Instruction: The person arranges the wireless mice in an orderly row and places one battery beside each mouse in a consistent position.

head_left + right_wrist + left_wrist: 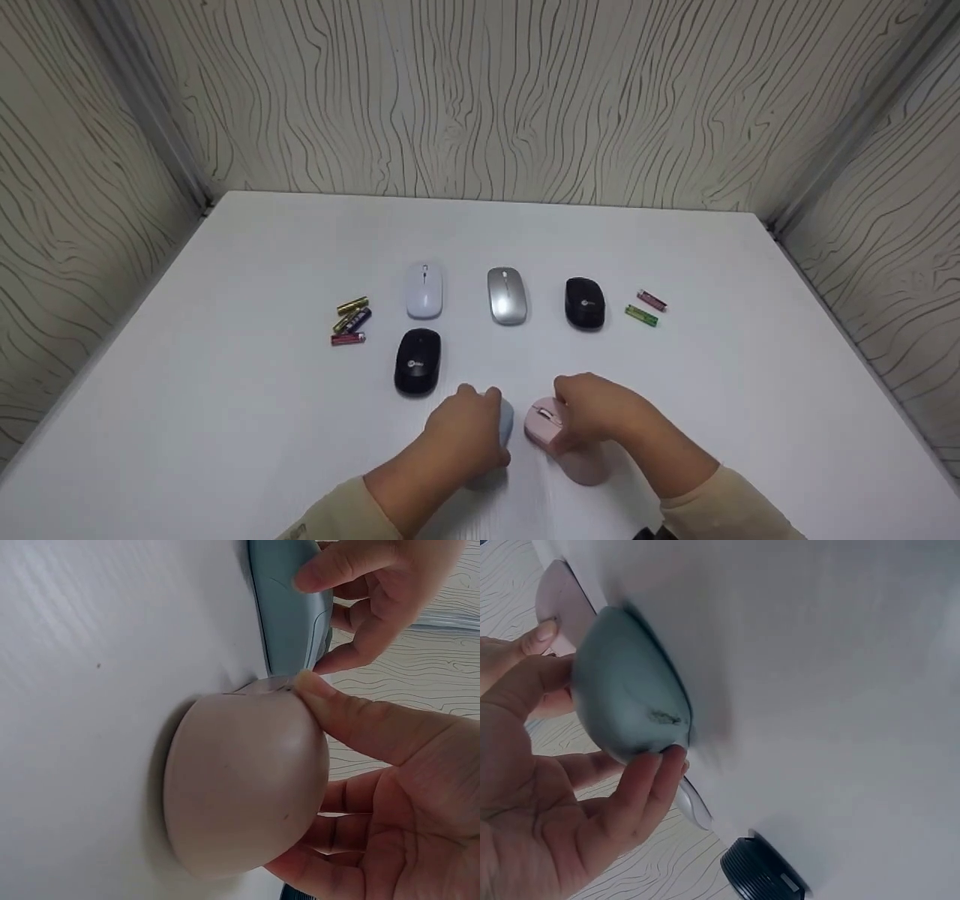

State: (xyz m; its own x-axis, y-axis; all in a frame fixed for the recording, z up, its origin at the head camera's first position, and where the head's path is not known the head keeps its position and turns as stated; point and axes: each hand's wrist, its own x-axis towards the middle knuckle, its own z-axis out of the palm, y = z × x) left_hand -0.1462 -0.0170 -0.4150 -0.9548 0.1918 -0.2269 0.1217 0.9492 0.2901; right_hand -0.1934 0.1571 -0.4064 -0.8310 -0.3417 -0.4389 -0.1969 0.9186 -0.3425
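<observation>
My left hand (463,431) holds a light blue computer mouse (630,682) by its sides, thumb on one side and fingers on the other. Most of that mouse is covered by the hand in the head view. Close by on the right, a pink computer mouse (585,466) is gripped between the thumb and fingers of my right hand (600,411). Its scroll wheel faces away from me. Both mice are at the white tabletop, side by side with a small gap. In the right wrist view, the pink mouse (240,780) shows its rounded back end.
Beyond the hands lie a white mouse (424,291), a silver mouse (508,297), a black mouse (585,304) and a nearer black mouse (418,362). Several batteries (348,339) lie at the left; a pink battery (652,301) and a green battery (641,316) lie at the right. Patterned panels (465,97) enclose the table.
</observation>
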